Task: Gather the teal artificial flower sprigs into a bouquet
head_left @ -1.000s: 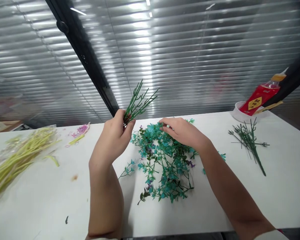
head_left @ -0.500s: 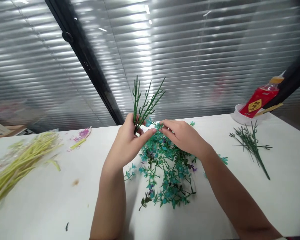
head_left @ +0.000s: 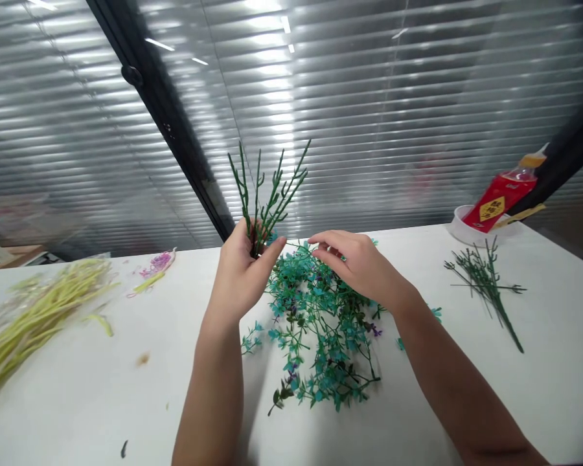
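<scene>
Upright in my left hand is a bunch of bare green plastic stems, its lower ends hidden by the fingers. A bit of teal flower shows behind that thumb. My right hand is closed in a pinch at a thin green stem that reaches across the gap between the hands. What lies inside the pinch is partly hidden. Beneath both hands a heap of teal artificial flower sprigs with some purple blooms lies on the white table.
Yellow stems in clear plastic lie at the left, near a small pink-purple bundle. On the right are more bare green stems. Behind them a red-labelled bottle leans in a white round container. Blinds rise behind the table.
My left hand has moved slightly left with the bare stems, which now fan wider. The gap between my hands has grown, and the teal blooms between them have shifted left.
</scene>
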The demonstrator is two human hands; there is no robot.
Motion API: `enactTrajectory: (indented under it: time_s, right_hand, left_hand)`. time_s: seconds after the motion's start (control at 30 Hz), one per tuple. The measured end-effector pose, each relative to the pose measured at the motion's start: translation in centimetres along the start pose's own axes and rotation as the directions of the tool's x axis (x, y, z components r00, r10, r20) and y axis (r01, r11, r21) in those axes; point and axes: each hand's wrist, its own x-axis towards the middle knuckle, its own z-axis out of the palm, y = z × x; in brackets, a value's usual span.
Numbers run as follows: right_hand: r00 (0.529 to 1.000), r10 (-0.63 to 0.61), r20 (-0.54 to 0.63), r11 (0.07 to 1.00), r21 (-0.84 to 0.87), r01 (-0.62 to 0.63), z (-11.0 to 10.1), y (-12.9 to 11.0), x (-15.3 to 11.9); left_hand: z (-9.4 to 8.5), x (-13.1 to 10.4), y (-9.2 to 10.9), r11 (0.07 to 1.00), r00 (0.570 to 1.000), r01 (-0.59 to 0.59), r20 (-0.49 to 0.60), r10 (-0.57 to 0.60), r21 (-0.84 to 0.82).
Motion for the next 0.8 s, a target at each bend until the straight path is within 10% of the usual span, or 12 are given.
enactTrajectory:
  time_s: [0.4,0.8]
  right_hand:
    - [1.0,-0.027,0.002,0.98,-0.195,0.027,-0.9,-0.2,-0.2]
    - [0.958,0.099,-0.269,0.968,-0.196,-0.155,-3.5,1.8,-0.7]
  left_hand:
    - [0.0,0.0,0.4,0.997,0.999,0.05,0.001,-0.05,0.062]
    - [-0.2,-0.5,0.9,0.992,0.999,0.035,0.031,-0.039,0.119]
